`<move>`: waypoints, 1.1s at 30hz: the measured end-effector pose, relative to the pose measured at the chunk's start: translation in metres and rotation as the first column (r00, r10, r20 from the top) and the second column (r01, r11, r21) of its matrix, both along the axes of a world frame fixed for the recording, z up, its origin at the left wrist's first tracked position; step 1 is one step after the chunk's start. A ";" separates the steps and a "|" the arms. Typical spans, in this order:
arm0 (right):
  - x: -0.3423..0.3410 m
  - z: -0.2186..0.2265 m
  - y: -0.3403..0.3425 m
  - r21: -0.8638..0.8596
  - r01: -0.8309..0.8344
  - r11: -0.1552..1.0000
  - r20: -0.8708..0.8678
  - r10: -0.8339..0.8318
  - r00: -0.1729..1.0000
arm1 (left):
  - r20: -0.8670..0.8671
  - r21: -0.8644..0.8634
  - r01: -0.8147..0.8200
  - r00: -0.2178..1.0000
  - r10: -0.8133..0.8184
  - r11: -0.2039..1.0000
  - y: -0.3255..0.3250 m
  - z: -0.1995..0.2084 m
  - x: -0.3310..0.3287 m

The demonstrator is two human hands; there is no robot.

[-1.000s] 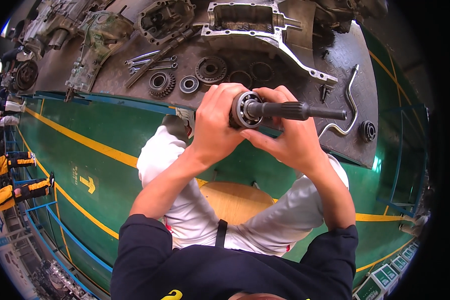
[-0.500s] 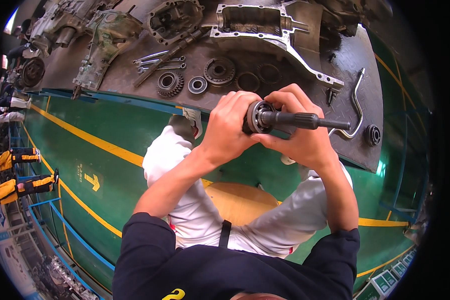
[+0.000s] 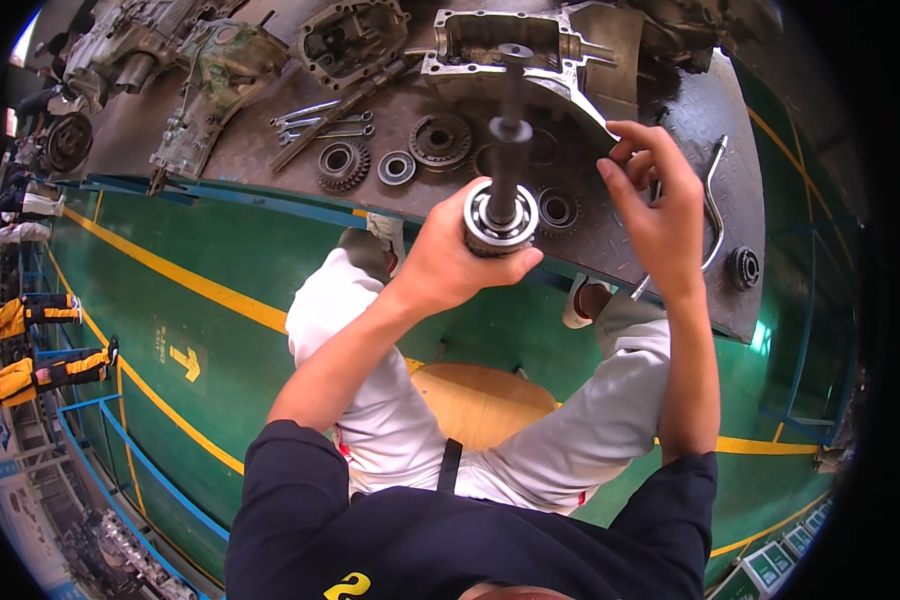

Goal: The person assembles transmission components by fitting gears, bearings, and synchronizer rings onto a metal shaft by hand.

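Observation:
In my left hand is a dark gear shaft with a shiny ball bearing around it. The fingers wrap round its lower part, just under the bearing. The shaft points up and away from me, its far end smeared by motion. My right hand is off the shaft, above the table's right part beside a bent metal rod. Its fingers are half curled and apart, holding nothing. Between the hands, a toothed gear ring lies near the table's front edge.
On the metal table lie gears, a small bearing, a larger gear and several wrenches. Gearbox housings and an open casing stand along the back. A small gear sits at the right edge.
My right hand has let go of the shaft and moved up and right. The shaft has swung from pointing right to pointing away. The gear ring behind the hands now shows.

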State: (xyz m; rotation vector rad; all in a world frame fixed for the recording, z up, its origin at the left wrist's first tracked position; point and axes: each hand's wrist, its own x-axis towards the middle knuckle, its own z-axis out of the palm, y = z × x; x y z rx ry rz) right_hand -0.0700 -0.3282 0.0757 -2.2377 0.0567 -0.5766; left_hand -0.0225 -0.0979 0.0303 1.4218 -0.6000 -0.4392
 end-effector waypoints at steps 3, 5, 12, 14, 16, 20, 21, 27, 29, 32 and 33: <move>-0.008 0.005 0.007 0.027 -0.189 0.982 0.109 0.185 0.977 | -0.008 -0.003 -0.005 1.000 0.005 1.000 0.003 0.000 0.001; -0.010 0.008 0.021 0.035 -0.311 0.950 0.075 0.307 0.949 | 0.051 -0.014 -0.022 0.998 0.022 1.000 0.002 -0.003 0.002; 0.008 0.000 0.015 -0.191 -0.030 0.981 0.154 0.061 0.986 | 0.095 0.036 -0.002 0.995 -0.001 0.999 0.002 0.001 0.003; 0.010 -0.002 -0.002 0.005 0.074 0.997 0.174 -0.074 0.982 | 0.055 -0.012 -0.030 0.998 0.031 0.999 0.007 -0.001 0.006; -0.004 -0.003 0.011 -0.010 -0.088 0.996 0.248 0.087 0.965 | 0.024 0.014 -0.040 0.999 0.040 0.999 0.007 0.001 0.006; -0.009 0.004 0.047 -0.044 -0.370 0.928 0.115 0.373 0.921 | -0.105 -0.024 -0.016 0.994 0.013 1.000 0.006 -0.001 0.005; -0.008 -0.001 0.050 -0.046 -0.373 0.927 0.122 0.376 0.919 | -0.041 -0.012 -0.014 0.999 0.014 1.000 0.003 -0.002 0.004; -0.009 -0.002 0.053 -0.019 -0.321 0.947 0.058 0.322 0.945 | 0.063 0.078 0.057 0.996 -0.062 0.995 0.004 -0.005 0.001; -0.009 -0.002 0.050 0.025 -0.323 0.946 0.036 0.322 0.946 | 0.057 0.057 0.064 0.996 -0.067 0.996 0.002 -0.004 0.001; -0.003 0.002 0.041 -0.164 -0.228 0.960 0.213 0.260 0.942 | 0.071 0.096 0.032 0.997 -0.039 0.995 0.010 -0.005 0.003; 0.000 -0.005 0.026 -0.261 0.023 0.965 0.230 0.039 0.972 | 0.052 0.058 0.011 0.999 -0.015 0.998 0.010 -0.006 0.007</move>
